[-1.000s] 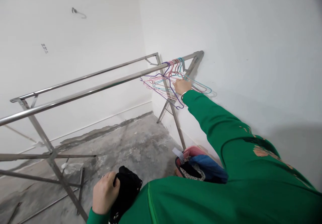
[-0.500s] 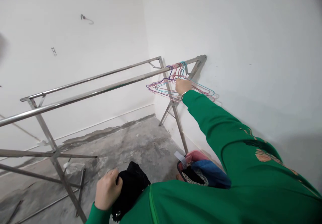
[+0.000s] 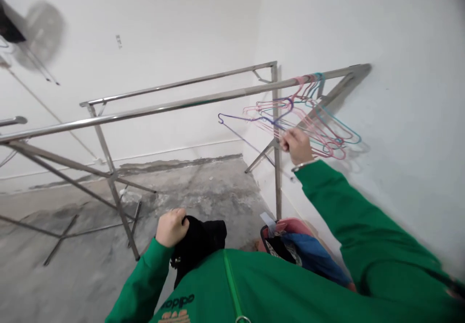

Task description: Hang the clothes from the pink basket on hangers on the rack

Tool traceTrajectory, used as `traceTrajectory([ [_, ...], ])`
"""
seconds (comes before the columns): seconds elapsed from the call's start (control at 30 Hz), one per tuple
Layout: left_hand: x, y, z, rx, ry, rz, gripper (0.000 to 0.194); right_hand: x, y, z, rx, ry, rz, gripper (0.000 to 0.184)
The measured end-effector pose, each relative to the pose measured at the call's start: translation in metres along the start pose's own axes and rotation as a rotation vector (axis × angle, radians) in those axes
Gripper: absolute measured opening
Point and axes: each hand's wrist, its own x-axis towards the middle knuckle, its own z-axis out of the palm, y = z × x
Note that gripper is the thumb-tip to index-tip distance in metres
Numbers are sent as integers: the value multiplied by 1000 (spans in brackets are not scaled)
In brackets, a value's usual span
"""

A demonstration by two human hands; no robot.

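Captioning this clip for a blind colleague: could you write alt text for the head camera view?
A person in a green zip jacket reaches their right hand into colored wire hangers on a stainless steel drying rack, while their left hand grips a bunched black garment. Blue and pink fabric lies on the concrete floor below.

**Hangers fan wider, right hand lower**

The right hand [image 3: 296, 145] has dropped, and the hangers [image 3: 290, 104] now spread wider, a purple hanger [image 3: 247, 118] reaching further left. The left hand [image 3: 172, 227] and black cloth [image 3: 198, 240] sit higher; a blurred fan [image 3: 41, 35] has come into view.
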Motion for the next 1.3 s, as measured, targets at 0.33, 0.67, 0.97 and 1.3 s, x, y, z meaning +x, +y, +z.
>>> traceTrajectory([
  [0.33,34,-36,-35,-77,73,-159,20,-104,-18,41,572,-472,421,38],
  [0.67,53,-39,-59,-219,128,-116,27,-127,-64,68,485,-917,15,27],
  [0.97,54,-4,-73,-259,145,24,25,-167,-90,186,632,-1001,-145,33],
  [1.3,40,-95,-8,-71,35,-114,48,-115,-101,138,344,-933,-192,25],
])
